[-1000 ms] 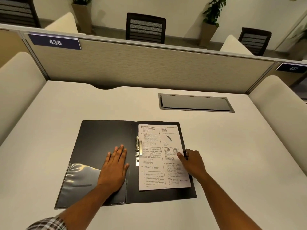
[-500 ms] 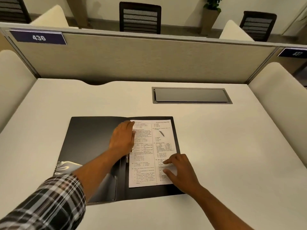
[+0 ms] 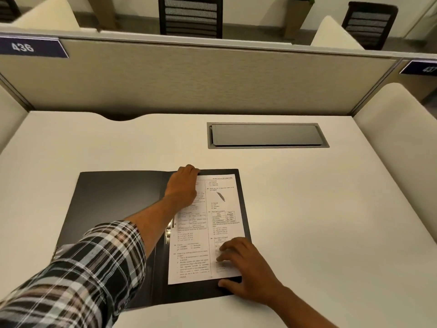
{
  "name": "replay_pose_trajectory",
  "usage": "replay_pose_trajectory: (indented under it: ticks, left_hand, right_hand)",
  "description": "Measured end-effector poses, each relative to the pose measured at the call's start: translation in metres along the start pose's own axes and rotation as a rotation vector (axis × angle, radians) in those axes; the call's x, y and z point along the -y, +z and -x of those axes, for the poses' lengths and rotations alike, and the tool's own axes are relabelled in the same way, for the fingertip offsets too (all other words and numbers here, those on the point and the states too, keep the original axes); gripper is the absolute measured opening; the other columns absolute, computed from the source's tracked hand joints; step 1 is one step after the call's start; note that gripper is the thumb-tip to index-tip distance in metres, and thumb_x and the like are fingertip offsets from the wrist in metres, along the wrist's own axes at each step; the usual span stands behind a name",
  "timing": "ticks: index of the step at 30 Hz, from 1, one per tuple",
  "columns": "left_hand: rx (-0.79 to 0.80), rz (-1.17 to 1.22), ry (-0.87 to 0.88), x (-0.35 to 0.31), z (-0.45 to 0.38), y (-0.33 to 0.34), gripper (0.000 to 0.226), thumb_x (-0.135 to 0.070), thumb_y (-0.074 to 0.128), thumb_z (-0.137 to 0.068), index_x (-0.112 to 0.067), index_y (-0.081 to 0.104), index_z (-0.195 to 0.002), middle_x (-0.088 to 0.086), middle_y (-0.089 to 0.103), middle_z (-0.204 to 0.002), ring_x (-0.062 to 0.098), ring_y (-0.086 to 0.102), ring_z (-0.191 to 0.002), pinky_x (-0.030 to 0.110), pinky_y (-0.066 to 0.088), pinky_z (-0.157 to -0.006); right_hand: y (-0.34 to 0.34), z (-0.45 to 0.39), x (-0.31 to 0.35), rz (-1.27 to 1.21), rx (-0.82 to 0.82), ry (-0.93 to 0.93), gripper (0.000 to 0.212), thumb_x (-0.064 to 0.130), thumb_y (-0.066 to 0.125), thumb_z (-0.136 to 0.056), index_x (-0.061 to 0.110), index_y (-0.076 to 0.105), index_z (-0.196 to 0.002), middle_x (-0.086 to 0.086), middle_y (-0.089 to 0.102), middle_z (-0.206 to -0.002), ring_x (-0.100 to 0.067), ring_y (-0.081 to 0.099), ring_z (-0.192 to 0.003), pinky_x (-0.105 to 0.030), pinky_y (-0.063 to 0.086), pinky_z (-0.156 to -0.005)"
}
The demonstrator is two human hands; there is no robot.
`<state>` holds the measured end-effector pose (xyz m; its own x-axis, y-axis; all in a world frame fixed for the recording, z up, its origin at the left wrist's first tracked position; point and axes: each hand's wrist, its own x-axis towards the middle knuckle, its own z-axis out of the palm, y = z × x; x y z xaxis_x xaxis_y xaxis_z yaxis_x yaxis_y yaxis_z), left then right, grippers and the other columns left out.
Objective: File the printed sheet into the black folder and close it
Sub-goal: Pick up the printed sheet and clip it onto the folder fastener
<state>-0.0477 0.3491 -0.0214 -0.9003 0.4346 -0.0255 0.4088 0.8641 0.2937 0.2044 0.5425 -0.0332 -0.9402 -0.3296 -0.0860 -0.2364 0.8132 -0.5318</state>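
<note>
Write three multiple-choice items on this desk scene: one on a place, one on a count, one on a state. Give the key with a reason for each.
1. Where does the printed sheet lie?
A. on the right half of the folder
B. on the bare desk
C. on the grey hatch in the desk

2. How many hands touch the sheet?
A. none
B. one
C. two

3. In what state is the folder?
A. shut
B. open flat
C. standing on edge

Key: 1 A, the sheet rests on the right leaf beside the metal clip. 2 C, the left hand presses its top left corner and the right hand its lower right part. 3 B, both black leaves lie spread on the desk.
</note>
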Motion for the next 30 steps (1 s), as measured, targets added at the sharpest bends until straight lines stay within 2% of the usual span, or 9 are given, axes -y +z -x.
replay_pose_trajectory:
  ticks: [5,13,21,30]
  left_hand:
    - [0.005,0.036,0.002,0.005,-0.015,0.002,0.043,-0.009,0.063,-0.084,-0.016,0.054,-0.125,0.003,0.055,-0.125,0.023,0.053,-0.110,0.036,0.047,-0.093]
    - [-0.004,0.037,0.039,0.011,-0.016,0.007,0.040,-0.007,0.061,-0.084,-0.015,0.056,-0.122,0.001,0.054,-0.121,0.021,0.052,-0.106,0.034,0.047,-0.089]
    - [-0.029,0.054,0.028,0.009,-0.016,0.009,0.032,-0.005,0.060,-0.083,-0.016,0.059,-0.113,0.000,0.057,-0.114,0.020,0.052,-0.100,0.034,0.047,-0.085]
    - [-0.031,0.059,0.014,0.006,-0.014,0.006,0.029,-0.005,0.061,-0.083,-0.016,0.060,-0.110,0.001,0.059,-0.111,0.020,0.055,-0.095,0.035,0.051,-0.081]
  right_hand:
    - [0.001,-0.002,0.003,0.047,0.048,-0.026,0.047,0.065,0.059,-0.086,0.044,0.051,-0.128,0.023,0.048,-0.141,-0.005,0.043,-0.131,-0.016,0.026,-0.112]
    - [0.003,-0.004,0.009,0.086,0.020,-0.065,0.039,0.058,0.061,-0.087,0.042,0.055,-0.122,0.021,0.053,-0.137,-0.007,0.049,-0.126,-0.024,0.039,-0.110]
    - [0.002,-0.005,0.012,0.088,0.011,-0.059,0.039,0.055,0.063,-0.087,0.041,0.056,-0.122,0.020,0.053,-0.136,-0.006,0.047,-0.126,-0.022,0.036,-0.110]
    - [0.000,-0.004,0.016,0.060,-0.013,-0.062,0.038,0.052,0.065,-0.087,0.039,0.058,-0.122,0.018,0.056,-0.135,-0.008,0.051,-0.124,-0.025,0.042,-0.108]
